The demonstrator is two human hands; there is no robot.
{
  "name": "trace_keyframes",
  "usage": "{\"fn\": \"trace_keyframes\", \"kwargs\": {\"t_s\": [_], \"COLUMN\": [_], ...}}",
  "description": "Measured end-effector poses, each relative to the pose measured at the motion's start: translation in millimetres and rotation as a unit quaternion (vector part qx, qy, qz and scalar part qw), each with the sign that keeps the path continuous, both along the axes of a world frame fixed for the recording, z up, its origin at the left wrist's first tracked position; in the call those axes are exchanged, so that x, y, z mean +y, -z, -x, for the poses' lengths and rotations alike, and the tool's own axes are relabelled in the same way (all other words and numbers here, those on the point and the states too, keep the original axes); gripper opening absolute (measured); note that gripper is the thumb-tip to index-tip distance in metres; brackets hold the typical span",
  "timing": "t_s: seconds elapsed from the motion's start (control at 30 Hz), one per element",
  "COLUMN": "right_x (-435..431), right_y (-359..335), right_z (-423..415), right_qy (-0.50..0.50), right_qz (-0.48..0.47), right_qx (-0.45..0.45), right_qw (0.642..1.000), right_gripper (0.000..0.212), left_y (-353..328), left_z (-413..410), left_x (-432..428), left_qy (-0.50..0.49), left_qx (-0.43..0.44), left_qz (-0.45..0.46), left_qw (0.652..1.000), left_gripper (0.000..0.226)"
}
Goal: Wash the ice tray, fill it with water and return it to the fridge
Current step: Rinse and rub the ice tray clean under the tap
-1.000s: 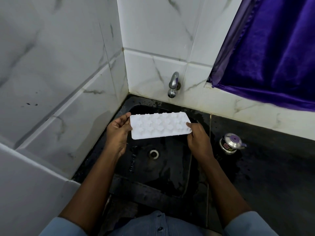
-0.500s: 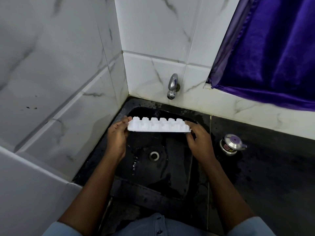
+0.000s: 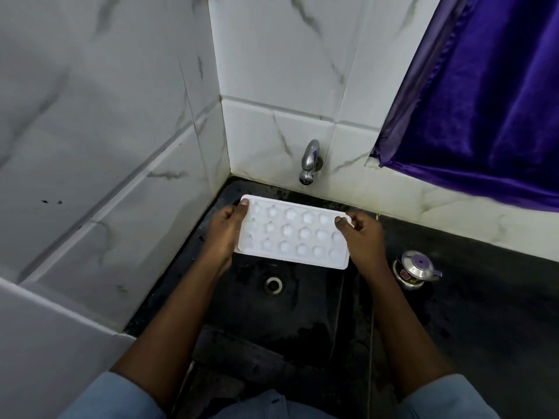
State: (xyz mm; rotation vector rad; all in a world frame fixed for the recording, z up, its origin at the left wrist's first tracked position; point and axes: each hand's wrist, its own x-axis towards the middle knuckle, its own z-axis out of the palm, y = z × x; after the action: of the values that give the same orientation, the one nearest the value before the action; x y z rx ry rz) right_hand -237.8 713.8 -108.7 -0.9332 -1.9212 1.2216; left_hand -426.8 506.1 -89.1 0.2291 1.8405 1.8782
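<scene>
A white ice tray (image 3: 292, 234) with several round cups is held level, cups facing up, over the black sink (image 3: 302, 322). My left hand (image 3: 225, 234) grips its left short edge, thumb on the top rim. My right hand (image 3: 361, 237) grips the right short edge. The chrome tap (image 3: 309, 162) juts from the tiled wall just behind and above the tray; no water runs from it. The cups look empty.
The drain (image 3: 273, 284) lies below the tray. A small steel pot with a purple lid knob (image 3: 415, 269) stands on the dark counter (image 3: 484, 313) to the right. White marble tile walls close in at left and back. A purple curtain (image 3: 484, 101) hangs at upper right.
The tray turned from bottom-up, through on-edge, to cups facing up. Both hands kept hold of its ends and shifted slightly toward the tap.
</scene>
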Motion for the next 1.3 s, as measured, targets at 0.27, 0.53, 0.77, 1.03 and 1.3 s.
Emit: {"fn": "trace_keyframes", "kwargs": {"t_s": [0.27, 0.53, 0.77, 1.03, 1.3], "right_x": [41, 94, 111, 117, 127], "right_y": [-5, -1, 2, 9, 13], "right_z": [32, 114, 167, 191, 197], "right_qy": [-0.065, -0.059, -0.054, -0.022, -0.018], "right_qz": [0.160, 0.192, 0.317, 0.324, 0.287], "right_qx": [-0.054, -0.143, -0.163, -0.115, -0.079], "right_qw": [0.984, 0.969, 0.933, 0.939, 0.955], "right_gripper": [0.049, 0.031, 0.036, 0.029, 0.014], "left_y": [3, 22, 35, 44, 49], "left_z": [30, 68, 88, 100, 102], "left_x": [23, 36, 34, 32, 42], "left_qy": [0.074, 0.058, 0.060, 0.037, 0.048], "left_qx": [-0.169, -0.194, -0.225, -0.228, -0.212], "left_qz": [-0.014, 0.001, -0.007, -0.021, -0.012], "left_qw": [0.983, 0.979, 0.973, 0.973, 0.976], "left_gripper": [0.056, 0.055, 0.055, 0.050, 0.054]}}
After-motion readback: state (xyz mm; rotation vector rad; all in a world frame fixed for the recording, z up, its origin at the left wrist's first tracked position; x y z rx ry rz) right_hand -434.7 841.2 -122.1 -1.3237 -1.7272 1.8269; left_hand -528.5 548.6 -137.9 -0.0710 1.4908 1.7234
